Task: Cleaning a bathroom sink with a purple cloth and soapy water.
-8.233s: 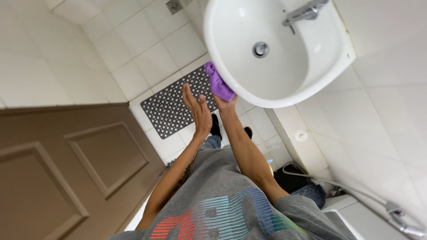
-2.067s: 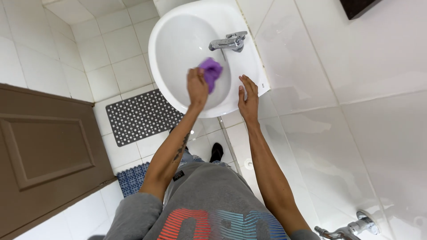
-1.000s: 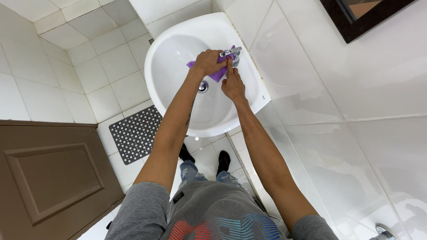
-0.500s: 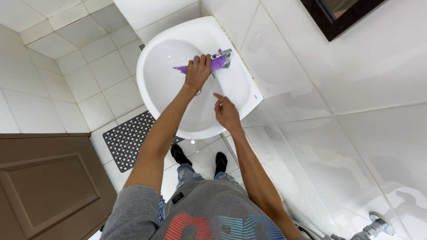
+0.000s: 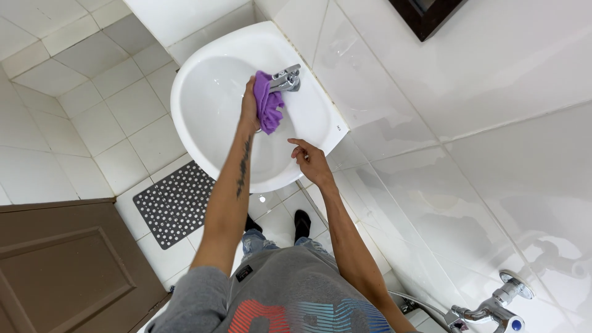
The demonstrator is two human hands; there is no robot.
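Basin (image 5: 203, 117), left hand (image 5: 251, 105) gripping purple cloth (image 5: 267, 106) against tap (image 5: 285, 79), right hand (image 5: 310, 161) open.

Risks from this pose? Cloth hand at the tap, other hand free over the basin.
1. The left hand presses the purple cloth against the chrome tap; a snag on the lever might turn water on.
2. The right hand hovers over the white sink rim, holding nothing, so the forward lean looks unbraced.
3. The feet stand on glossy tiles beside the perforated mat, not on it; drips could make them slippery.
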